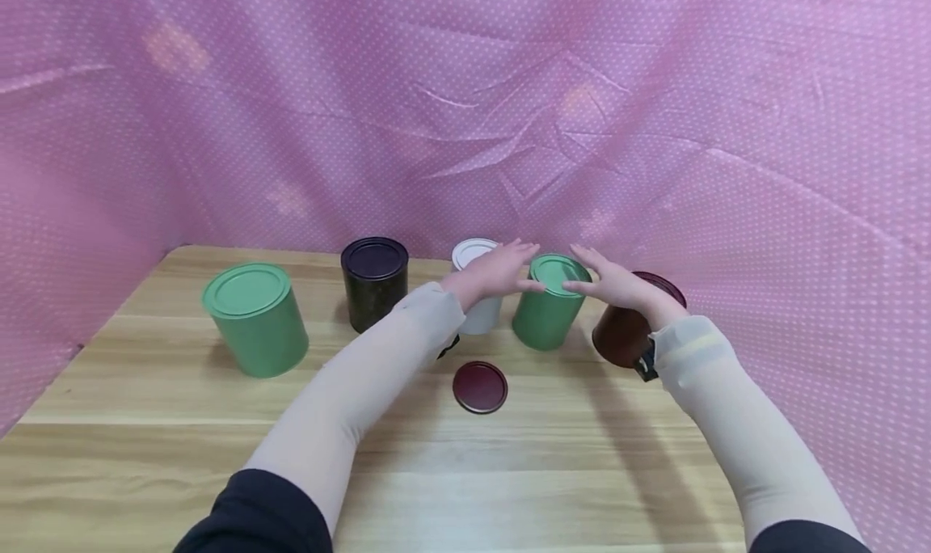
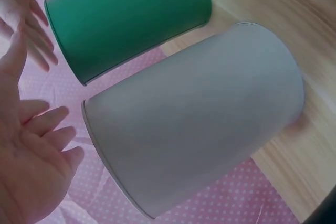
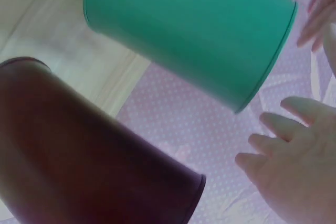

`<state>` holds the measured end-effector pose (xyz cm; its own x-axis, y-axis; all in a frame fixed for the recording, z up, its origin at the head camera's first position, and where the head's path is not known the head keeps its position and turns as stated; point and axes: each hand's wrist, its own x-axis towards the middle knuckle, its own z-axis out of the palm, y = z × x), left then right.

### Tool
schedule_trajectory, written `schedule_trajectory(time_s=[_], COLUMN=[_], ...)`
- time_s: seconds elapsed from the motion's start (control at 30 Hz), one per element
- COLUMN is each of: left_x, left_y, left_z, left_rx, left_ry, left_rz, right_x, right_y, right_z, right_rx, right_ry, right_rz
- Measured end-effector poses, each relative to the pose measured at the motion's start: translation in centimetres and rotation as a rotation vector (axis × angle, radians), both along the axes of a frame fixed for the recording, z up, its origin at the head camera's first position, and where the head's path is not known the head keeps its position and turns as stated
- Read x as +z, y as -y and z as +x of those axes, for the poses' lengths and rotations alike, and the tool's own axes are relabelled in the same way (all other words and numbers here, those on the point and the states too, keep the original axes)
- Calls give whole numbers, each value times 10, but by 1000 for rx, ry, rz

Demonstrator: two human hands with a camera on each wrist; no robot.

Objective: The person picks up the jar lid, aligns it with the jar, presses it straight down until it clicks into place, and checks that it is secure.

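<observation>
Both hands hover at the top of a green lidded can (image 1: 547, 320), one on each side, fingers spread and facing each other. My left hand (image 1: 498, 273) passes over a white can (image 1: 482, 317), partly covering it from above. Its fingers are loosely extended with nothing between them, as the left wrist view also shows. Over on the other side, my right hand (image 1: 614, 282) reaches in above a brown can (image 1: 618, 335), and its fingers are spread. In the right wrist view that hand (image 3: 296, 166) is beyond the lid ends of the green and brown cans.
A dark red round lid (image 1: 480, 387) lies flat on the wooden table (image 1: 524, 472) in front of the cans. Farther left stand a black can (image 1: 374, 286) and a larger green can (image 1: 263, 331). Pink dotted cloth (image 1: 465, 116) hangs behind and at the sides.
</observation>
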<state>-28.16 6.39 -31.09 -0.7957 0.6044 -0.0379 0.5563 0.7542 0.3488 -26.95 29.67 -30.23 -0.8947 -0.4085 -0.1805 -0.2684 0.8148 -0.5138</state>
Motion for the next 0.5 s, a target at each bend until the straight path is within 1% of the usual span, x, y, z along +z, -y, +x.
schedule_trajectory(time_s=[0.17,0.27,0.4,0.5], left_x=[-8,-11,-13,-16], left_y=[6,9,13,17], left_z=[15,26,38,46], left_rx=[4,-2,-5,-8], left_ry=[-81,-108,-113,-114], left_rz=[-1,-22,-38,-29], right_x=[-9,-14,-15,-16], right_y=[5,9,16,22], right_z=[12,20,30,37], right_rx=[64,76,76,64], right_ry=[-78,-116,-169,-192], right_rz=[-28,-47,-53,-61])
